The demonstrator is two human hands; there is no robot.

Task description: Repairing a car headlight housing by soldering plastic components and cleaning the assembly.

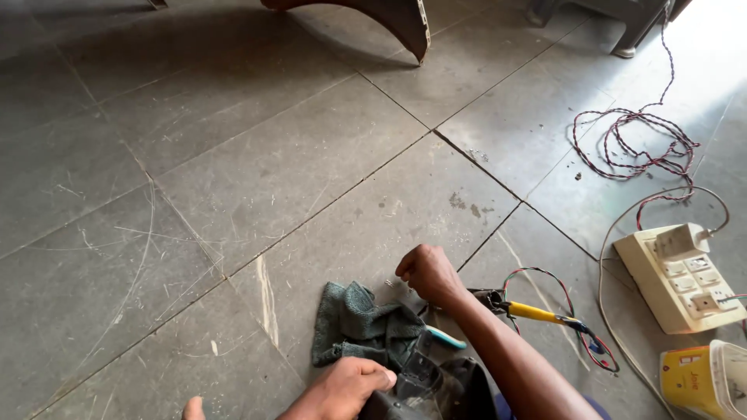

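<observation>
Dark part [420, 373] sits on the floor [233, 194] at frame bottom, blackish, boxy, partly on a grey-green cloth [354, 327]. Left hand [346, 389] is curled over it, fingers together, steadying. Right hand [428, 274] just beyond, fingertips pinched on something too small to identify. Judgement: keep the part pressed flat and work the small piece over the cloth. Yellow-handled tool [533, 313] beside; socket board [677, 276] well apart.
</observation>
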